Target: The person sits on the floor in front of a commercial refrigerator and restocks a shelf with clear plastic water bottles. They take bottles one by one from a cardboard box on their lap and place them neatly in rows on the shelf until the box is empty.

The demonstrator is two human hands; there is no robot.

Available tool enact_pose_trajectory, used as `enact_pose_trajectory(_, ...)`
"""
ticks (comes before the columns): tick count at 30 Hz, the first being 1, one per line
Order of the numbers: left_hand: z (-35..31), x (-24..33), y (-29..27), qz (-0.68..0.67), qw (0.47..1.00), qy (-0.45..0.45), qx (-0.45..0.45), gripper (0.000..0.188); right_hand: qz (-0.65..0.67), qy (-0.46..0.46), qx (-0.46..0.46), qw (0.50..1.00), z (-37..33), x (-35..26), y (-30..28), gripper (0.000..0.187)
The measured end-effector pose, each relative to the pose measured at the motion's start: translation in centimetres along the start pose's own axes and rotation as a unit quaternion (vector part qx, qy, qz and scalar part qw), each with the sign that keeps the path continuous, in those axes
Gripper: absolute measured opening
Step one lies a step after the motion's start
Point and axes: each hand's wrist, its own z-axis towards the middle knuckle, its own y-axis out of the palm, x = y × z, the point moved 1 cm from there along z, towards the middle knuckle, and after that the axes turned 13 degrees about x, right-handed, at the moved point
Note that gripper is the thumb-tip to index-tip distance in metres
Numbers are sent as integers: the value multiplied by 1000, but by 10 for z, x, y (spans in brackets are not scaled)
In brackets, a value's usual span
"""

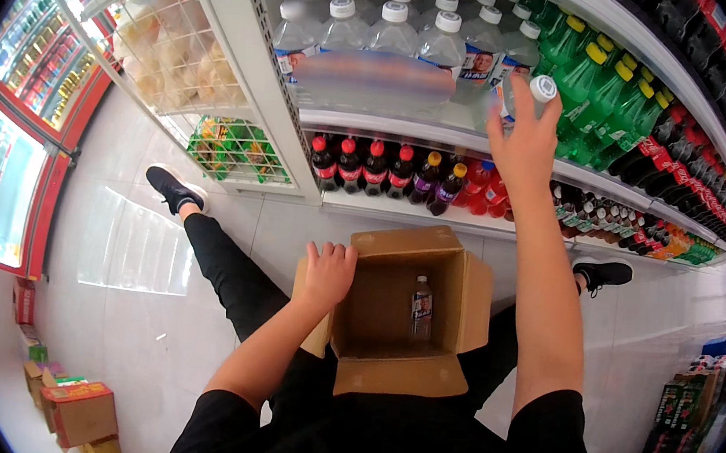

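Observation:
My right hand (526, 146) reaches up to the shelf, its fingers curled round a clear plastic bottle (543, 88) with a white cap. That bottle tilts at the shelf's front edge, beside rows of similar white-capped bottles (392, 31). My left hand (328, 276) grips the left edge of an open cardboard box (406, 242), knuckles showing on top and fingertips hidden. The box sits between my legs with its flaps folded outward. Inside it, one small clear bottle (421, 310) with a label rests toward the right side.
Green bottles with yellow caps (593, 100) stand right of my right hand. Dark cola bottles (375, 168) line the lower shelf. A white wire rack (257, 140) flanks the shelving on the left. Red-framed drinks coolers (53, 185) and cartons (82, 414) are farther left; stacked packs (679, 419) lie right.

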Motion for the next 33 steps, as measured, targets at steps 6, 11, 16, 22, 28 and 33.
enact_pose_trajectory(6,-5,-8,15,4,999,-37,25,10,45,13,81,996,-9,-6,-18,49)
enact_pose_trajectory(11,10,-22,30,-1,997,-57,55,12,154,28,103,982,-40,-34,-61,53)
enact_pose_trajectory(16,24,-26,27,-41,996,-81,3,15,215,134,-227,940,-119,-75,-84,49)
enact_pose_trajectory(22,3,-15,18,-50,992,-115,25,21,70,186,-604,772,-263,-122,-38,53)
enact_pose_trajectory(28,-11,-9,-16,-93,987,-126,-31,53,11,158,-736,658,-407,-96,29,48)
enact_pose_trajectory(33,-28,7,-18,-71,982,-174,-3,86,-49,160,-751,639,-458,-65,28,34)
